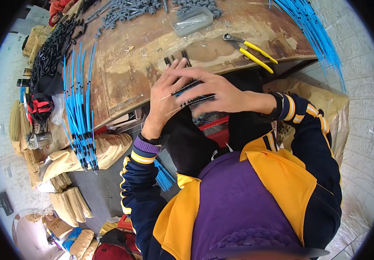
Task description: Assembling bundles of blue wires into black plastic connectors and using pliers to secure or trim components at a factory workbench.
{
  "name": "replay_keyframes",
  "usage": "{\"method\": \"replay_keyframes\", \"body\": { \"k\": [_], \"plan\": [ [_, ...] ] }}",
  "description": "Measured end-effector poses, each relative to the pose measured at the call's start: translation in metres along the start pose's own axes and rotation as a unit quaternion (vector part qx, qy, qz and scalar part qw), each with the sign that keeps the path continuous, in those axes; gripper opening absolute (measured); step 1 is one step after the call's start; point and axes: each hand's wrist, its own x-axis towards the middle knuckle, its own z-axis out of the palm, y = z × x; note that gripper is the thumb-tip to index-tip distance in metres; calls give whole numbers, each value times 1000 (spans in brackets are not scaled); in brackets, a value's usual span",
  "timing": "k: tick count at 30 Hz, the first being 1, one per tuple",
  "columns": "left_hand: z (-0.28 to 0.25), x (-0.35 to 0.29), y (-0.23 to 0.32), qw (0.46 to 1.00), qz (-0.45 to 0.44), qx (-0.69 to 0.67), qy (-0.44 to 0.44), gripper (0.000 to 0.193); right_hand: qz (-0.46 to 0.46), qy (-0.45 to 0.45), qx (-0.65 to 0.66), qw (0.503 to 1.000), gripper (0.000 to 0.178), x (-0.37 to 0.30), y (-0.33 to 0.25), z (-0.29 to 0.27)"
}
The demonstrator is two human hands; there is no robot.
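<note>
Both my hands meet just over the table's near edge. My left hand [164,93] points away from me, its fingers around several black ridged strips [198,100]; the ends of some black pieces [184,54] stick out past its fingertips. From the right, my right hand [215,89] lies across the left palm, its fingers spread and slightly blurred by motion. Between those fingers the strips show in rows. A few thin pale strands [173,110] show by the left palm. The right fingers hide part of the strips, so their full length cannot be made out.
Cutting pliers with yellow handles [256,55] lie right of my hands on the worn wooden table [126,56]. Beyond are a clear plastic tray [192,22] and grey fittings [130,15]. Blue tubes hang over the left edge [81,108] and the right [312,32]. Black parts [50,58] are piled far left.
</note>
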Motion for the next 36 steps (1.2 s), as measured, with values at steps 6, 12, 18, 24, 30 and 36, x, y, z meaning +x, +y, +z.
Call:
{"method": "replay_keyframes", "body": {
  "k": [6,12,18,24,30,36],
  "plan": [
    [-5,5,4,997,-3,74,-33,58,183,181,34,966,31,20,24,-76],
    [-3,4,2,999,-3,50,-22,67,51,-94,-400,910,13,112,123,-131],
    [-2,5,1,999,1,44,-17,68,258,-229,-394,852,17,126,140,-142],
    [-6,3,4,999,-21,49,-12,49,165,-152,-384,896,13,113,138,-131],
    [-5,1,2,999,-7,49,-21,64,217,-193,-378,879,14,122,132,-134],
    [-3,0,2,999,-10,42,-28,71,227,-171,-357,890,16,111,126,-130]
  ]
}}
